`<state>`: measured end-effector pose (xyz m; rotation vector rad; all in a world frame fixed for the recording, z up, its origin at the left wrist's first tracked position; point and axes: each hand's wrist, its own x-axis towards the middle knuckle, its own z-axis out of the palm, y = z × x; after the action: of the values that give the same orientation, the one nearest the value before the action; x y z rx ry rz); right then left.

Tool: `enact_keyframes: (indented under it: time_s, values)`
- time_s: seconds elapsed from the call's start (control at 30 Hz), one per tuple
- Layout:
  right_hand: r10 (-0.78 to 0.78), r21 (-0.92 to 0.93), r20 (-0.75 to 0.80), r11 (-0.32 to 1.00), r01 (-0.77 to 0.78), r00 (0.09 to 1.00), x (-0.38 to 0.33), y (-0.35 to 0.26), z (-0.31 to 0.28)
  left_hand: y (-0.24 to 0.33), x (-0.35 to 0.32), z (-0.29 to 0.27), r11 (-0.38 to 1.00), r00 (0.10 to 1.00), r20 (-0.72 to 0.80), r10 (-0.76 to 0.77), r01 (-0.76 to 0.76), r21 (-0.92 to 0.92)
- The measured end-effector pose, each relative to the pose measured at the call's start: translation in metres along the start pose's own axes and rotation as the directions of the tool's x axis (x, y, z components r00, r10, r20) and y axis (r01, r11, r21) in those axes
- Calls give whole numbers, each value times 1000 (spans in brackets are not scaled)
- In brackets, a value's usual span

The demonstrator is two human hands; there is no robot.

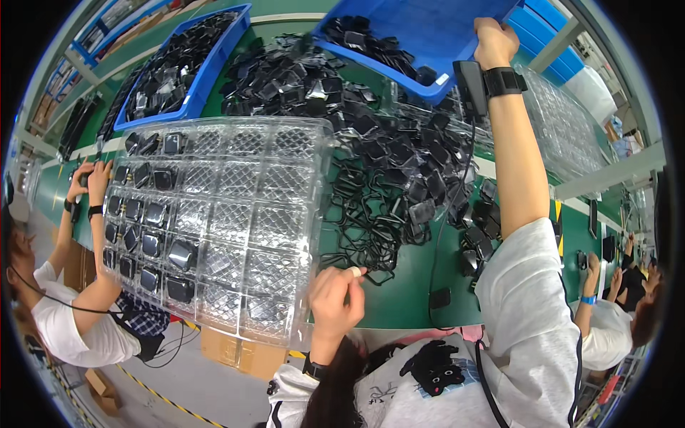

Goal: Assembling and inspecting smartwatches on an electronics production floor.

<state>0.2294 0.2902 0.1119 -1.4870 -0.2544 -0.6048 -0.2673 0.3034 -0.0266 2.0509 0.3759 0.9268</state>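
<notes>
My right hand [496, 43] is closed on the raised side rim of a blue plastic bin [446, 53] at the top right. The bin is tilted toward the table, with many small black squarish pieces [357, 37] in its lower part. Below it lies a heap of similar glossy black pieces [407, 153]. Beside a tangle of thin black frames [357, 232], my left hand [335, 299] has its fingers curled, with a pale cover on one fingertip. What it may hold is hidden. The clear compartment tray [235, 228] is close to its left, with black pieces in its left columns.
Another blue bin [193, 93] full of black pieces stands at the far left. Clear trays [564, 121] are at the right behind my arm. A black cable [457, 196] hangs over the green table [407, 299]. Co-workers [78, 299] sit on both sides.
</notes>
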Motion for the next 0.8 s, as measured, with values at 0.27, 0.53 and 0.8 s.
enact_keyframes:
  time_s: [0.27, 0.53, 0.8]
  values:
    - [469, 141, 255, 847, -513, 845, -25, -75, -49, 1, -2, 1, 992, 992, -40, 122, -123, -22]
    - [302, 297, 492, 824, -483, 817, -55, -148, -124, 63, 42, 9, 961, 956, -145, 256, -268, -72]
    - [312, 277, 718, 693, -666, 623, -151, -215, -197, 68, 107, 54, 899, 827, -479, 294, -409, -155]
